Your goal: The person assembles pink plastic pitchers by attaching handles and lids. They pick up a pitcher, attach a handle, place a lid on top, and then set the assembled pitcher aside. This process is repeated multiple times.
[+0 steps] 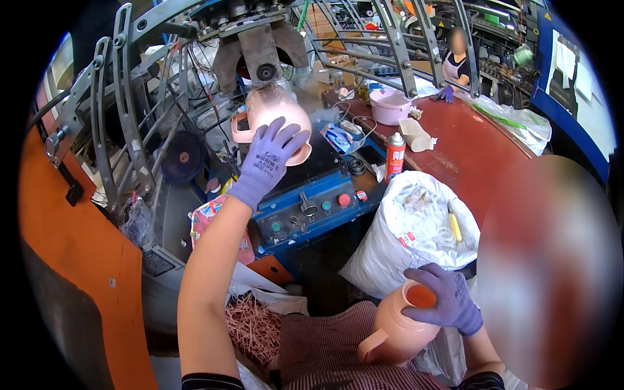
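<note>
Stretched forward, my left hand (268,162), in a purple knit glove, has its fingers over the rim end of a pale pink plastic jug (276,110). That jug lies on its side under the machine's metal head (260,55), its handle pointing left; the thumb is hidden. Close to my body, my right hand (445,300), gloved alike, grips a second pink jug (396,325) around its neck. This jug is tilted, with its round orange-looking opening up and its handle toward my lap.
Below the left jug is a blue control panel (305,218) with buttons. A red spray can (394,159) stands beside a white sack (370,250) of clear scraps with a yellow-handled tool (454,227). A pink basin (389,107) and a co-worker (455,65) are at the red table (481,143).
</note>
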Motion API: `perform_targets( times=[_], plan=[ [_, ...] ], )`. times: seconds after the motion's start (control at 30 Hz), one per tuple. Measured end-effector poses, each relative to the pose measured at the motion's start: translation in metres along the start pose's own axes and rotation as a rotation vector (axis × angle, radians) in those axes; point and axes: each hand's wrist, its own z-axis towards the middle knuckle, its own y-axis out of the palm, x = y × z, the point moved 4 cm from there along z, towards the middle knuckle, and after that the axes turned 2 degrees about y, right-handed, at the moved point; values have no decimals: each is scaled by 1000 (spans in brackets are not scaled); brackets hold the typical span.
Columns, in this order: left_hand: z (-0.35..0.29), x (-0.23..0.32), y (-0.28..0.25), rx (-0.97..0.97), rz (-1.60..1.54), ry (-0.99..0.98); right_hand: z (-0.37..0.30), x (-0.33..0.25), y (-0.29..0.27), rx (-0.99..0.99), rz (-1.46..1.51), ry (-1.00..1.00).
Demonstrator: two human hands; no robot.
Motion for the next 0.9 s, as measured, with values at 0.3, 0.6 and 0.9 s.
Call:
perform_targets(
  times=[0.3, 0.6, 0.9],
  plan=[
    [5, 1, 10, -15, 42, 50, -14, -9, 0, 86, -37, -29],
    [0, 133, -58, -128, -1176, -419, -35, 4, 8, 183, -8, 16],
    [-80, 231, -79, -508, -1384, -296, -159, 181, -126, 721, -445, 405]
  ],
)
